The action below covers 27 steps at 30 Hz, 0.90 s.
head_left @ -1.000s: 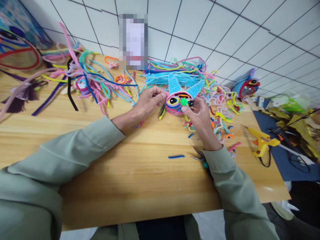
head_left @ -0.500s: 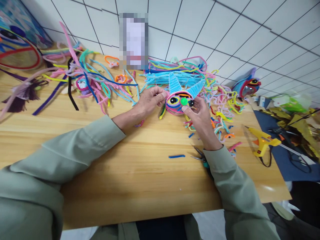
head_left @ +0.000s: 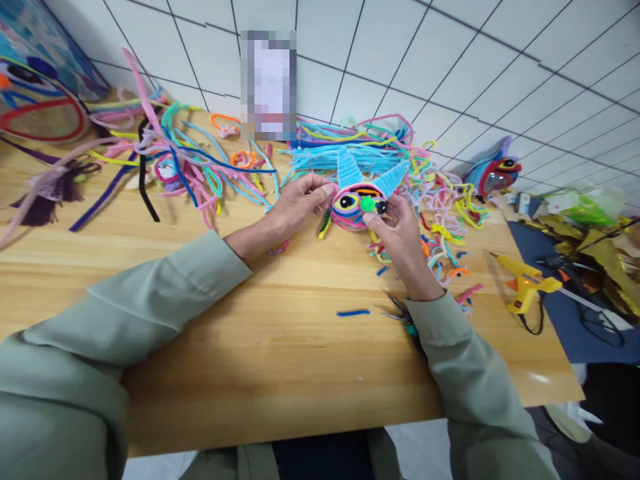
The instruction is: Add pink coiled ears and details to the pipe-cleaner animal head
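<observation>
Though it is flanked by both hands in the head view, the blue-eared mask (head_left: 367, 204) is left mostly uncovered, just off centre toward one o'clock. Its pink rim is pinched at ten o'clock by the left hand (head_left: 301, 200); its edge is gripped at four by the right hand (head_left: 401, 230). From it, on the table (head_left: 225, 373), a blue stem (head_left: 353, 312) is seen at six o'clock, pliers (head_left: 411, 329) at five.

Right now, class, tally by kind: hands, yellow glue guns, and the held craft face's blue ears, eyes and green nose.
Left hand, right hand: 2
Yellow glue gun: 1
Blue ears: 2
Eyes: 2
Green nose: 1
Total: 8
</observation>
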Available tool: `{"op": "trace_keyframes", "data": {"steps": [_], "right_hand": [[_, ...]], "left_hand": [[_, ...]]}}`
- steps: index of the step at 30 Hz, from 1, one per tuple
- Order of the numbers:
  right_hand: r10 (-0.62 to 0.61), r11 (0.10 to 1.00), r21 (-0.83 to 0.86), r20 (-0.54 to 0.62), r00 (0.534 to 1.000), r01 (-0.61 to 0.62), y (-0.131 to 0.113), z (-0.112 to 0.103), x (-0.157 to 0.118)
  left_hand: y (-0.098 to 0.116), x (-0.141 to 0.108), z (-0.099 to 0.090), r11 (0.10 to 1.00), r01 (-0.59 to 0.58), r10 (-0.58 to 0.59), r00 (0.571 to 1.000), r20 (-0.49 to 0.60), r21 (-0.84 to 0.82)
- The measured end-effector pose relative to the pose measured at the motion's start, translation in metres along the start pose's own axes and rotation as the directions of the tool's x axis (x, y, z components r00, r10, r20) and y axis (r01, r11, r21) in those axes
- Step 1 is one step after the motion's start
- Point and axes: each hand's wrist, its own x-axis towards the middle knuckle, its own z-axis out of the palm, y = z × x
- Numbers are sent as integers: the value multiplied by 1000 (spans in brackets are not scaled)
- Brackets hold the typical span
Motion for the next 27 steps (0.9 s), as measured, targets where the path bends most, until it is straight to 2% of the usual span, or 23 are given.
{"op": "trace_keyframes", "data": {"steps": [5,21,27], "right_hand": [[-5,1000,-12,3,1000,5,2,0,0],[-5,1000,-9,-8,1000,5,2,2,1],[8,1000,-20,12,1000,-8,0,0,0]], "left_hand": [[-5,4,-2,999,-35,34,999,42,17],[-10,8,-4,997,-81,81,994,67,9],[-8,7,-2,999,-41,40,999,36,16]]}}
